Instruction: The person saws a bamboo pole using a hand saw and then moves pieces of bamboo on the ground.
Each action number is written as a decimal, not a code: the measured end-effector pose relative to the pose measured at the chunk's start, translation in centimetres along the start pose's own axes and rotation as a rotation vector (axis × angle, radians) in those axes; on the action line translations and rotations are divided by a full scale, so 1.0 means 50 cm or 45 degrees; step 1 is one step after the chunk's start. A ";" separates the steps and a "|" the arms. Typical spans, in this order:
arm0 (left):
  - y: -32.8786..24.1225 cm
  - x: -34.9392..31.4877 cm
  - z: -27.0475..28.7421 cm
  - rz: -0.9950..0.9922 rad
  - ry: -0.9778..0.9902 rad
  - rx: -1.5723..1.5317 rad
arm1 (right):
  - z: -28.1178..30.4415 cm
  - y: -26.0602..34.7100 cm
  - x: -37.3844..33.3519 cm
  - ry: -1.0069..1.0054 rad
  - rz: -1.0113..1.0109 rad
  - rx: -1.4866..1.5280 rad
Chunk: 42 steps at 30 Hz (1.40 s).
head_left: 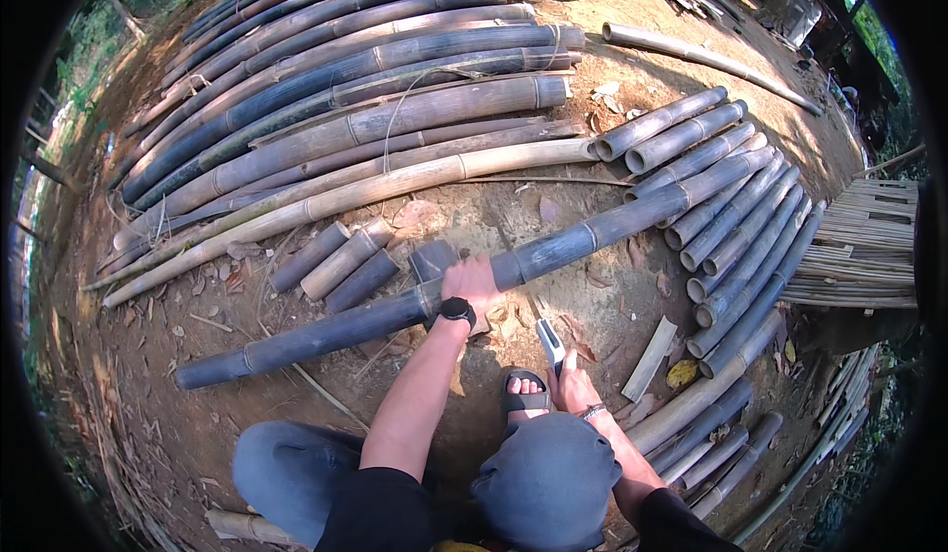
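In the head view, the left hand [470,285] is clasped over a long, dark bamboo pole [583,246], blurred at the fingers. The pole slants across the ground ahead of the person, its far end over the cut bamboo sections [713,253] on the right. A short bamboo block [432,260] shows at its far side, just beside the left hand. The right hand [576,391] is closed round the pale-and-dark handle of a handsaw [550,343], held near the sandal [525,390]; the blade points toward the pole, too thin to trace to its tip. The dial of the black wristwatch [456,310] is too small to read. Three short bamboo pieces [346,259] lie beyond the pole, left of the block, and long bamboo poles [434,118] lie in rows farther off.
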<state>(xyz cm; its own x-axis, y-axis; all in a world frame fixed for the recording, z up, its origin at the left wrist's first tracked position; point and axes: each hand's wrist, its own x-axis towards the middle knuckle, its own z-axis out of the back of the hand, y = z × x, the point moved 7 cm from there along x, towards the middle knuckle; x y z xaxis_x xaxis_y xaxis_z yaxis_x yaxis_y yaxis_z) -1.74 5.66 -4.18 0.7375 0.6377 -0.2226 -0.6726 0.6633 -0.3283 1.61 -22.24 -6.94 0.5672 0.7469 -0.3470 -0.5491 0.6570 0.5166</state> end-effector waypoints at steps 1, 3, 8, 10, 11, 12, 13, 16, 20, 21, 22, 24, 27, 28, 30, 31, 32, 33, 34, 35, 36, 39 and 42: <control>-0.016 0.003 0.007 -0.015 0.039 -0.013 | 0.006 -0.030 -0.053 0.077 -0.103 0.000; 0.002 0.006 0.007 0.005 0.129 -0.012 | 0.027 -0.044 -0.151 0.092 0.002 0.026; -0.011 0.000 0.006 -0.036 -0.136 0.025 | 0.052 0.037 0.018 -0.039 0.076 -0.013; -0.012 0.005 0.015 -0.022 0.001 -0.009 | 0.035 0.022 0.008 0.012 0.009 -0.002; -0.008 0.005 0.019 0.001 0.081 -0.023 | 0.020 -0.002 -0.028 0.090 -0.076 -0.008; -0.005 0.005 0.021 0.013 0.181 -0.025 | 0.015 -0.027 -0.076 0.153 -0.095 -0.004; 0.003 0.003 0.018 0.025 0.165 -0.010 | 0.023 -0.021 -0.104 0.150 -0.094 0.007; 0.037 0.010 -0.004 0.083 0.080 0.028 | 0.008 -0.016 -0.087 0.134 -0.020 0.010; 0.000 0.010 0.015 0.015 0.105 0.009 | 0.011 0.032 0.029 0.032 -0.011 -0.005; -0.010 0.019 0.021 0.004 0.163 0.018 | 0.009 0.023 -0.005 0.038 -0.050 -0.025; -0.002 0.020 0.022 0.019 0.220 0.033 | 0.008 -0.004 -0.060 -0.016 0.038 -0.050; 0.000 0.015 0.026 0.013 0.201 0.030 | 0.013 -0.050 -0.125 0.037 0.042 0.001; 0.010 0.015 0.034 0.025 0.125 0.044 | 0.040 0.020 -0.057 0.110 0.001 0.010; 0.007 0.013 0.028 0.015 0.103 0.039 | 0.035 0.042 -0.005 0.075 0.012 0.019; 0.010 0.014 0.018 0.033 0.147 0.056 | 0.033 0.040 0.015 0.029 0.031 0.011; 0.022 0.010 0.017 0.054 0.180 0.062 | 0.020 0.032 -0.002 0.029 0.046 0.009; 0.001 0.017 0.014 0.022 0.215 0.050 | 0.022 0.007 -0.044 0.005 0.022 -0.011; -0.004 0.025 0.026 0.007 0.246 0.049 | 0.003 -0.045 -0.091 0.067 -0.030 -0.009; 0.001 0.026 0.030 0.008 0.283 0.052 | 0.025 -0.048 -0.125 0.066 -0.025 0.013; 0.007 0.022 0.037 0.015 0.253 0.047 | 0.045 -0.035 -0.147 0.073 -0.018 0.042; 0.011 0.017 0.042 0.022 0.224 0.043 | 0.039 -0.023 -0.125 0.084 0.011 0.003; 0.007 0.008 0.024 0.000 0.181 0.026 | 0.040 0.037 -0.011 -0.013 0.063 -0.007; 0.014 0.001 0.039 0.012 0.119 0.000 | 0.013 0.016 -0.003 0.018 0.015 -0.062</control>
<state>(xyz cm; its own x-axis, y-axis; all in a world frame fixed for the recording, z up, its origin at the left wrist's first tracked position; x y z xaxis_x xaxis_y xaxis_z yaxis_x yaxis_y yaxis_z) -2.27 6.92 -2.65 0.7334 0.6048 -0.3102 -0.6797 0.6571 -0.3258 1.49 -21.90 -5.99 0.5519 0.7559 -0.3523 -0.5853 0.6520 0.4820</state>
